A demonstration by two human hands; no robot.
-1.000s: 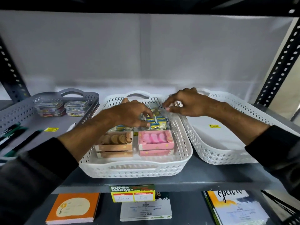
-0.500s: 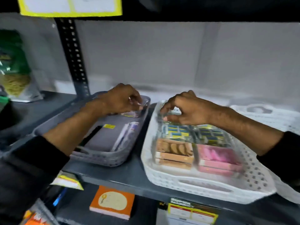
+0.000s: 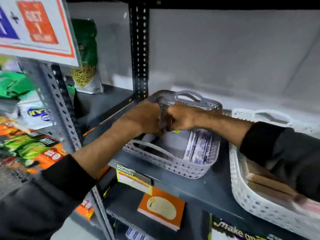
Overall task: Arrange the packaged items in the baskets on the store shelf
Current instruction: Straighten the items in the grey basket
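Note:
The grey basket (image 3: 173, 166) stands on the dark shelf, left of the white basket (image 3: 242, 191). Both my hands are over the grey basket's far left part, almost touching. My left hand (image 3: 145, 116) and my right hand (image 3: 181, 116) are curled around a small clear plastic pack (image 3: 163, 116) held between them; blur hides its contents. White and purple packets (image 3: 199, 148) lie along the grey basket's right wall, and a yellow sticker (image 3: 175, 131) shows on its floor. My right sleeve hides most of the boxes in the white basket.
A black perforated upright (image 3: 139, 49) rises just behind the grey basket, and a grey upright (image 3: 57, 104) stands at the left. Snack bags (image 3: 34, 149) fill the neighbouring rack. A sign (image 3: 34, 28) hangs at the top left. An orange notebook (image 3: 161, 207) lies on the shelf below, under a price tag (image 3: 133, 179).
My view has swung left. My right hand left the white basket and joined my left hand over the grey basket, where both now close on the clear pack.

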